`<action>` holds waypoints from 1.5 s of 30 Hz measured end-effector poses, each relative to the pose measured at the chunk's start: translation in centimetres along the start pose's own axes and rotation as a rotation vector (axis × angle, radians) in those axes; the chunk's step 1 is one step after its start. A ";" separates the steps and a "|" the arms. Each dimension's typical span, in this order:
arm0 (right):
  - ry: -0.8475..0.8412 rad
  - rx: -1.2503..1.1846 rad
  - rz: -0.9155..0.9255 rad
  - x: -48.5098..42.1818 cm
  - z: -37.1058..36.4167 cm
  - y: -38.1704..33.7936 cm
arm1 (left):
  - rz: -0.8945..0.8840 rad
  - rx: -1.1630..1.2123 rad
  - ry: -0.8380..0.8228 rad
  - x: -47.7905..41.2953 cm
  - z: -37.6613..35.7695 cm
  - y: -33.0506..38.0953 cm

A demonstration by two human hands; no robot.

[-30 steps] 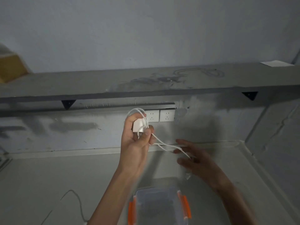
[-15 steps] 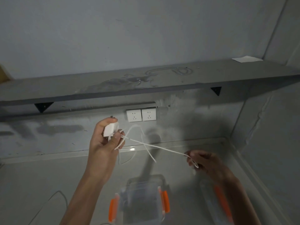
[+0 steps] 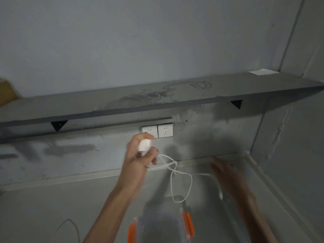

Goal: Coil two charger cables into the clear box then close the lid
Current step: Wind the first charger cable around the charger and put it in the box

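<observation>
Down low and closest sits the clear box (image 3: pixel 161 228) with orange clips; it is too blurry to tell if a lid is on. A thin second cable (image 3: pixel 68 219) lies on the table (image 3: pixel 43 207) to its left. Above the box, the left hand (image 3: pixel 140 156) grips the white plug (image 3: pixel 144 145) and some loops of the white cable (image 3: pixel 191 181), probably to keep the coil together. One loop hangs over the box. The right hand (image 3: pixel 226 174) is blurry; I cannot tell if it holds the cable. Far back are wall sockets (image 3: pixel 157 131) and a shelf (image 3: pixel 122 106).
</observation>
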State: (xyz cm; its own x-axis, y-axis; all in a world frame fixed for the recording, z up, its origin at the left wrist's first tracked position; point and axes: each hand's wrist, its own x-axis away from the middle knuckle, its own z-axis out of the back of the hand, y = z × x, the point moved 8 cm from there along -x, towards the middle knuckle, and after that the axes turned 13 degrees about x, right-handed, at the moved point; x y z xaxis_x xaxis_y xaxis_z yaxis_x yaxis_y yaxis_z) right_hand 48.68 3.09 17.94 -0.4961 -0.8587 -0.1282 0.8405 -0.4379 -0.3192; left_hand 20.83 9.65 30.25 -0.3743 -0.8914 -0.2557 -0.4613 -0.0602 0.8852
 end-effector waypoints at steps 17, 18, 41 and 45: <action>0.189 -0.589 0.518 0.1 9.4 -20.6 | -0.152 0.208 -0.125 -5.4 0.1 10.6; 0.026 -0.820 0.523 0.7 9.3 -22.2 | -0.151 0.170 -0.126 -5.4 -0.2 10.5; 0.112 -0.404 0.709 4.0 14.6 -24.7 | -0.161 -0.237 0.028 -5.4 3.1 10.8; -0.384 -0.577 0.577 4.6 9.2 -21.9 | -0.174 -0.213 0.057 -6.4 4.9 11.2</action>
State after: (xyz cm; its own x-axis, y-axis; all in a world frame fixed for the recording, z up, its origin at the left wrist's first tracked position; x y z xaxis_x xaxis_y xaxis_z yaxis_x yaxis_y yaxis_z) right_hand 30.07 6.28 33.01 0.1628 -0.9788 -0.1246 0.6450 0.2011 -0.7373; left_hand 14.12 16.83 39.90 -0.2551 -0.8829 -0.3943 -0.3327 -0.3028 0.8931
